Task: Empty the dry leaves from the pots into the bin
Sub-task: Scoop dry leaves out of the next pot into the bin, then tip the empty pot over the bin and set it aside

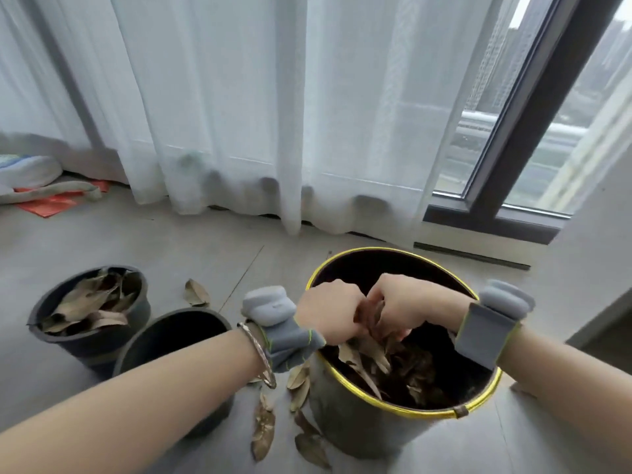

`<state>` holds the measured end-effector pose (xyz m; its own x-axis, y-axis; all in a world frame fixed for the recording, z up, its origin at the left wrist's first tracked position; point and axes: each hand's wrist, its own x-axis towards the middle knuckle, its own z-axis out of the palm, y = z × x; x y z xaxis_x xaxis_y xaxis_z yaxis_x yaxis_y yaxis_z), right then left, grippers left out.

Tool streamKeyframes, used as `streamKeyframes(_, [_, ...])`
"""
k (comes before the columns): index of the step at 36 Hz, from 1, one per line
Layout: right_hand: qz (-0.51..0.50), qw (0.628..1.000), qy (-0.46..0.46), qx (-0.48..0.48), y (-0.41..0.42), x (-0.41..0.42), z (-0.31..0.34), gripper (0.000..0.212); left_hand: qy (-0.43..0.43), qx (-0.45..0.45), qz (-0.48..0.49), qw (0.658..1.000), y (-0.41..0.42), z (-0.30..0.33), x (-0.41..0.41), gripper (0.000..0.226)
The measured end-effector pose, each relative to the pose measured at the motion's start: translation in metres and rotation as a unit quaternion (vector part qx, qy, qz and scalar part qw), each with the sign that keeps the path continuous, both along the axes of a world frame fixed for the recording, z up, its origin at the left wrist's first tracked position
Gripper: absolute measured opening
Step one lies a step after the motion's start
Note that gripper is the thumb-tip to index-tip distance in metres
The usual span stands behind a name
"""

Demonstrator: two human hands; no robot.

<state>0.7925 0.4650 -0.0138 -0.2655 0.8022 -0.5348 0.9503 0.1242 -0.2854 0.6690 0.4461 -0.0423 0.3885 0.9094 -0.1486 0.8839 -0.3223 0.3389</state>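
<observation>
Clutching dry leaves together, the left hand and right hand hang over the yellow-rimmed bin. Far left of the grip, one pot is full; a nearer pot looks empty. Brittle leaves could spill past the rim, joining fallen leaves on the floor. Open room lies ahead.

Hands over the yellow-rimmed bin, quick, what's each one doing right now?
Left hand: closed, fingers curled on brown dry leaves over the dark yellow-rimmed bin.
Right hand: closed, gripping the same clump of leaves.
</observation>
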Motion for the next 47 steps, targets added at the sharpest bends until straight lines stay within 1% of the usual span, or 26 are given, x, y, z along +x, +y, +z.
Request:
streamKeyframes(3, [-0.022, 0.999, 0.005, -0.023, -0.004, 0.013, -0.021, 0.020, 0.041, -0.004, -0.016, 0.999, -0.003, -0.012, 0.016, 0.021])
streamKeyframes(6, [-0.049, 0.996, 0.024, -0.069, -0.004, 0.024, -0.033, 0.010, 0.058, -0.011, -0.042, 0.997, -0.006, -0.015, 0.024, 0.022])
streamKeyframes(10, [-0.057, 0.992, 0.040, -0.106, -0.002, 0.029, -0.036, 0.023, 0.062, -0.015, -0.060, 0.996, -0.006, -0.014, 0.024, 0.022])
streamKeyframes(14, [-0.056, 0.988, 0.055, -0.134, 0.001, 0.027, -0.032, 0.019, 0.041, 0.011, -0.082, 0.996, -0.005, -0.010, 0.011, 0.020])
streamKeyframes(17, [-0.056, 0.987, 0.070, -0.134, 0.006, 0.026, -0.026, 0.025, -0.031, 0.047, -0.081, 0.995, -0.007, -0.006, -0.010, 0.019])
streamKeyframes(19, [-0.055, 0.987, 0.077, -0.127, 0.008, 0.024, -0.020, 0.027, -0.101, 0.071, -0.053, 0.991, -0.012, -0.005, -0.029, 0.017])
streamKeyframes(21, [-0.050, 0.990, 0.079, -0.106, 0.012, 0.016, -0.015, 0.024, -0.171, 0.093, 0.003, 0.981, -0.020, -0.005, -0.056, 0.015])
streamKeyframes(22, [-0.051, 0.992, 0.075, -0.087, 0.012, 0.016, -0.011, 0.022, -0.189, 0.113, 0.026, 0.975, -0.022, -0.004, -0.066, 0.014])
streamKeyframes(25, [-0.033, 0.996, 0.084, 0.020, 0.016, 0.001, 0.002, 0.017, -0.182, 0.166, 0.117, 0.962, -0.034, -0.004, -0.110, 0.017])
streamKeyframes(27, [-0.036, 0.984, 0.144, 0.102, 0.016, -0.014, 0.013, 0.013, -0.149, 0.151, 0.190, 0.959, -0.042, -0.010, -0.139, 0.022])
streamKeyframes(29, [-0.032, 0.962, 0.238, 0.134, 0.010, -0.040, 0.022, 0.009, -0.094, 0.107, 0.273, 0.951, -0.054, -0.026, -0.169, 0.031])
streamKeyframes(30, [-0.020, 0.953, 0.274, 0.128, 0.004, -0.057, 0.025, 0.008, -0.080, 0.084, 0.315, 0.942, -0.062, -0.037, -0.184, 0.037])
streamKeyframes(32, [0.018, 0.949, 0.298, 0.103, -0.009, -0.088, 0.027, 0.007, -0.088, 0.030, 0.402, 0.911, -0.079, -0.060, -0.204, 0.050])
streamKeyframes(34, [0.057, 0.953, 0.281, 0.093, -0.021, -0.110, 0.019, 0.010, -0.115, -0.022, 0.478, 0.871, -0.094, -0.081, -0.211, 0.061])
streamKeyframes(35, [0.079, 0.956, 0.265, 0.094, -0.026, -0.122, 0.013, 0.012, -0.121, -0.047, 0.509, 0.851, -0.101, -0.090, -0.213, 0.063])
streamKeyframes(37, [0.120, 0.963, 0.212, 0.113, -0.034, -0.139, 0.000, 0.018, -0.140, -0.087, 0.553, 0.817, -0.110, -0.104, -0.218, 0.057])
streamKeyframes(38, [0.138, 0.965, 0.188, 0.122, -0.037, -0.145, -0.007, 0.020, -0.164, -0.104, 0.571, 0.797, -0.113, -0.107, -0.220, 0.048])
streamKeyframes(39, [0.152, 0.965, 0.170, 0.126, -0.039, -0.150, -0.013, 0.023, -0.208, -0.112, 0.589, 0.773, -0.115, -0.108, -0.222, 0.037])
streamKeyframes(40, [0.164, 0.966, 0.156, 0.128, -0.041, -0.153, -0.018, 0.025, -0.271, -0.110, 0.601, 0.743, -0.116, -0.109, -0.225, 0.029])
streamKeyframes(42, [0.182, 0.965, 0.132, 0.132, -0.043, -0.160, -0.028, 0.028, -0.391, -0.104, 0.613, 0.678, -0.120, -0.106, -0.229, 0.021])
streamKeyframes(43, [0.184, 0.966, 0.121, 0.137, -0.042, -0.157, -0.031, 0.028, -0.434, -0.100, 0.607, 0.658, -0.118, -0.103, -0.227, 0.018])
streamKeyframes(44, [0.187, 0.966, 0.110, 0.141, -0.042, -0.157, -0.033, 0.029, -0.457, -0.091, 0.599, 0.651, -0.119, -0.101, -0.227, 0.016])
streamKeyframes(45, [0.190, 0.966, 0.101, 0.146, -0.042, -0.158, -0.035, 0.029, -0.471, -0.081, 0.590, 0.651, -0.121, -0.100, -0.229, 0.016])
streamKeyframes(47, [0.188, 0.966, 0.087, 0.152, -0.041, -0.156, -0.037, 0.029, -0.474, -0.056, 0.575, 0.664, -0.123, -0.099, -0.228, 0.018])
